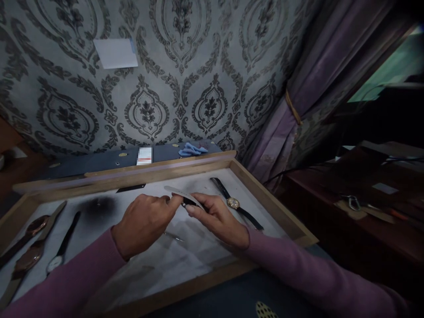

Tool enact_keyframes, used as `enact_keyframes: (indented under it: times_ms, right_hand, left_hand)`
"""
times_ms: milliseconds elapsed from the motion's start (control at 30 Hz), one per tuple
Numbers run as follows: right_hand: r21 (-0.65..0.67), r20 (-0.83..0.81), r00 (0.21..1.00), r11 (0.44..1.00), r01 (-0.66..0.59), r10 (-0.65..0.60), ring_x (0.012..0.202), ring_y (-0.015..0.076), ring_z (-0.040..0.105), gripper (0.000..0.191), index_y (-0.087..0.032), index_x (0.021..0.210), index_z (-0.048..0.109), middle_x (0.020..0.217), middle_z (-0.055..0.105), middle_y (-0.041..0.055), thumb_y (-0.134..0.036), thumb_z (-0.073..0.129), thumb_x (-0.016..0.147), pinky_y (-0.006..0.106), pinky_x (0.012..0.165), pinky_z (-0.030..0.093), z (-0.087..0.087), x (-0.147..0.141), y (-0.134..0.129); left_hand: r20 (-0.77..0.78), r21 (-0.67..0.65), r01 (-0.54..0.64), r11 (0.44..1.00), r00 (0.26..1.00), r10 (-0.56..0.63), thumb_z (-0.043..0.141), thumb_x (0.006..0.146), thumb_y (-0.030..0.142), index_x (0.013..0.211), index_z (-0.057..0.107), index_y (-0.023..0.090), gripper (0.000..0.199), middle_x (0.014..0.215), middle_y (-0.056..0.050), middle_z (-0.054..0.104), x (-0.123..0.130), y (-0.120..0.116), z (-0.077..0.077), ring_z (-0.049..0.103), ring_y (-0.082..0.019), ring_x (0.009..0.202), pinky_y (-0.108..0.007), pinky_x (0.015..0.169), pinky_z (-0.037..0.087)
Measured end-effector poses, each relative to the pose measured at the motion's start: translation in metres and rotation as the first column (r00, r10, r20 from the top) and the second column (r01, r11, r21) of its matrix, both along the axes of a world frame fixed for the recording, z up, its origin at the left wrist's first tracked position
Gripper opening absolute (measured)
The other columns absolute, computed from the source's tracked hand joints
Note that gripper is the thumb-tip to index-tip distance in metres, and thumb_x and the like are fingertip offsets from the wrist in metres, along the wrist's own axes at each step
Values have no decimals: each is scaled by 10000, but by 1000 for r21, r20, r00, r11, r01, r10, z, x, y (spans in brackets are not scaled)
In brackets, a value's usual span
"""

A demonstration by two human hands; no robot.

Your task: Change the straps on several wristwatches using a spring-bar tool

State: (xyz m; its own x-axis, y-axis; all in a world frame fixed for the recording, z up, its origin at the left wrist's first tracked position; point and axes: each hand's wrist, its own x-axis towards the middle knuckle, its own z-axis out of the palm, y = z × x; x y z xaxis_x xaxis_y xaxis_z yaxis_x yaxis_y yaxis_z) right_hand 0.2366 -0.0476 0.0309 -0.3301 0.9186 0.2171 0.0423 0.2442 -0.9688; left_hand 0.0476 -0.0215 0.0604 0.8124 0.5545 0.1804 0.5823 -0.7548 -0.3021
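Observation:
My right hand is closed on a pale watch strap, held over a shallow wooden tray with a white lining. My left hand meets it from the other side, fingers pinched at its dark underside; what lies exactly between those fingertips is partly hidden. Just right of my right hand lies a gold-faced watch on a black strap. A thin metallic piece rests on the lining below my hands. Beyond my left hand lies a flat black strip.
Brown-toned watches and a white-dialled watch lie at the tray's left. Behind the tray are a small white box and a blue cloth. A purple curtain hangs at right, near a cluttered dark red surface.

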Motion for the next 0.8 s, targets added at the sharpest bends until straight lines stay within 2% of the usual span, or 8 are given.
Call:
enact_keyframes:
  times_ms: [167, 267, 400, 500, 567, 667, 800]
  right_hand:
    - [32, 30, 998, 998, 46, -47, 666, 121, 424, 370, -159, 747, 556, 679, 467, -13, -504, 544, 879, 247, 621, 356, 0, -2, -1]
    - [29, 45, 998, 999, 45, -47, 591, 100, 390, 385, -159, 738, 550, 634, 445, -27, -513, 528, 887, 230, 548, 322, 2, -1, -1]
    - [-52, 59, 998, 999, 1, 2, 444, 65, 284, 417, -157, 735, 545, 510, 349, -73, -539, 505, 895, 216, 429, 217, 3, 1, 1]
    - [-119, 41, 998, 992, -34, 39, 403, 51, 247, 441, -155, 729, 542, 472, 326, -88, -562, 498, 893, 206, 394, 175, 1, 1, 3]
    - [-159, 11, 998, 986, -57, 59, 400, 45, 245, 438, -148, 743, 550, 481, 340, -86, -560, 512, 888, 200, 386, 164, 0, 1, 4]
    - [-205, -54, 995, 974, -95, 86, 412, 32, 259, 435, -122, 820, 584, 570, 444, -54, -552, 541, 874, 197, 380, 157, -2, 0, 6]
    - [-223, -118, 988, 967, -123, 99, 410, 20, 264, 459, -100, 887, 616, 655, 527, -19, -549, 525, 881, 202, 370, 140, -3, 0, 8]
  left_hand:
    - [-39, -19, -78, 997, 996, 77, 424, 843, 34, 992, 516, 161, 216, 669, -14, 677, 5, -1, -5, 684, -215, 574, -257, 456, 431]
    - [-8, -17, -95, 995, 995, 95, 414, 858, 41, 964, 524, 169, 199, 651, -10, 677, 7, -1, -9, 681, -211, 563, -253, 447, 393]
    - [86, -69, -84, 994, 992, 90, 428, 896, 94, 974, 537, 179, 159, 627, 7, 677, 4, 2, -7, 662, -201, 533, -264, 443, 324]
    - [116, -128, -56, 990, 991, 71, 438, 907, 126, 969, 552, 173, 137, 619, 7, 674, 0, 6, -2, 637, -186, 515, -272, 454, 271]
    - [137, -162, -27, 986, 989, 49, 424, 911, 128, 942, 562, 164, 145, 607, 3, 659, -3, 9, 1, 619, -178, 510, -281, 463, 239]
    - [199, -233, 17, 972, 979, 30, 399, 916, 134, 913, 572, 162, 175, 579, 11, 614, -8, 12, 4, 577, -160, 501, -287, 482, 221]
    - [328, -356, 85, 930, 944, 39, 360, 939, 169, 932, 575, 177, 216, 587, 34, 549, -13, 15, 6, 521, -134, 521, -267, 519, 261]
